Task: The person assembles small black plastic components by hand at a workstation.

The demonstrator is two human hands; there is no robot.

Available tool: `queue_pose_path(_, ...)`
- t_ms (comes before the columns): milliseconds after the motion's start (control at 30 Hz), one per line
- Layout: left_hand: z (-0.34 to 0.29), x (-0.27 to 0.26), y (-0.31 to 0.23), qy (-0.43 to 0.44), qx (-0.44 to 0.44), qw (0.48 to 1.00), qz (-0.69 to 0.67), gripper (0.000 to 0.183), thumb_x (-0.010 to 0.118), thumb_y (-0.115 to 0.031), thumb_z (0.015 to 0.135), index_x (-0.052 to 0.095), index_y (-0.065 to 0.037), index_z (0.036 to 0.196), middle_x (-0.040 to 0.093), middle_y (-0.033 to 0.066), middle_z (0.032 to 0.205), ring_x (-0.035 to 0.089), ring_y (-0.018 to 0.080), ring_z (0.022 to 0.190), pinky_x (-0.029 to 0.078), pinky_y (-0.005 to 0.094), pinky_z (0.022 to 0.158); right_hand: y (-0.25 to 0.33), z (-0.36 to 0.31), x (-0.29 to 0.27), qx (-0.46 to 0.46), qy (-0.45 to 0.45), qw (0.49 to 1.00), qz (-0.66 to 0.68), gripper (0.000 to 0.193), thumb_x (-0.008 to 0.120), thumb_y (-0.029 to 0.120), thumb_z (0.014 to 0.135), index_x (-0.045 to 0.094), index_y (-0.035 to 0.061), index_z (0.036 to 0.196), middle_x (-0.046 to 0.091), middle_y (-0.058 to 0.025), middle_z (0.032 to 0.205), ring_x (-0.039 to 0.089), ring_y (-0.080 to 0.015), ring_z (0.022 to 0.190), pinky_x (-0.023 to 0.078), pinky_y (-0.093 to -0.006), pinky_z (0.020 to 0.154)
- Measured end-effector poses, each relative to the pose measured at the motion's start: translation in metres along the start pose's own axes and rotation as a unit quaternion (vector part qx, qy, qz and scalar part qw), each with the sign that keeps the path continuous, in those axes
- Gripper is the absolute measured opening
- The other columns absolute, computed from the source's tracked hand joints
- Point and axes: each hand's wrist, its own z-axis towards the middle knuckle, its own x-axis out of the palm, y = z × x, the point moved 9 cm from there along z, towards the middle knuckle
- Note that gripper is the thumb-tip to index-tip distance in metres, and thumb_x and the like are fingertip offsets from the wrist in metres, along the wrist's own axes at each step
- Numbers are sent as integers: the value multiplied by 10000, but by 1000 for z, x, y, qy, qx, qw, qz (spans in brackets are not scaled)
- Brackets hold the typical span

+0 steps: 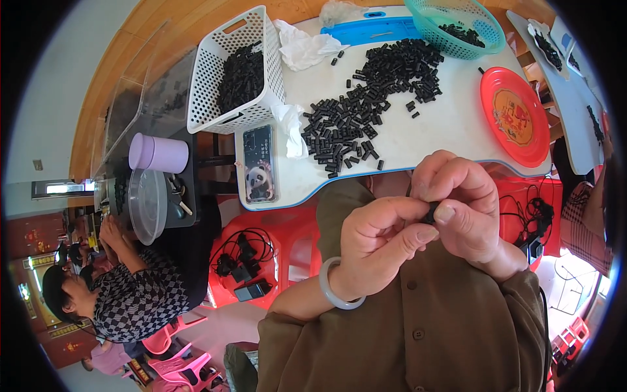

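Observation:
My left hand (385, 240), with a pale bangle on its wrist, and my right hand (467, 212) meet in front of my brown shirt. Between their pinched fingertips is a small black piece (431, 213), mostly hidden by the fingers. Its exact kind cannot be made out. Just beyond the hands, a long heap of small black cylindrical parts (353, 116) spreads over the white table (450, 127). A few parts lie loose at the edges of the heap.
A white perforated basket (274, 78) of black parts stands left, above a panda-pattern phone (259, 163). Crumpled tissues (307, 46), a blue tray (369, 31), a green colander (493, 46) and a red plate (483, 98) ring the heap. Another person (140, 287) sits left.

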Motion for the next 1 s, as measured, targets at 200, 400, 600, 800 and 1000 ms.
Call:
queue_pose_path(200,-2,-2,-2,-11,23,999,41,131,615,-49,903,601,37,1000,636,99,826,582,95,639,434,186,514,19,0,9,-127,76,966,-210,112,602,6,857,558,11,961,506,-118,984,527,-79,710,441,-196,598)
queue_pose_path(400,-2,2,5,21,17,1000,-13,151,588,-52,921,585,42,1039,632,106,833,594,110,634,438,194,502,22,0,12,-152,59,970,-183,74,569,-16,855,539,14,915,533,-164,1035,524,-89,712,439,-221,602)
queue_pose_path(600,-4,0,6,33,30,998,-51,202,562,-43,931,570,28,1120,635,136,847,556,108,582,504,242,530,31,4,19,-243,131,922,-271,64,571,-14,841,534,17,883,595,-185,964,540,-170,658,469,-315,603)
queue_pose_path(800,-9,-3,13,15,25,997,-74,220,552,-28,932,561,31,1144,641,152,887,542,101,570,523,251,542,41,-1,32,-278,146,867,-387,93,608,-24,810,534,14,852,616,-170,898,590,-237,698,486,-345,616)
queue_pose_path(1000,-10,-3,16,24,37,994,-104,210,550,-25,932,563,34,1133,639,151,921,543,108,570,526,255,542,40,-2,34,-278,144,856,-411,106,630,-8,817,531,11,849,617,-159,874,601,-262,709,490,-361,615)
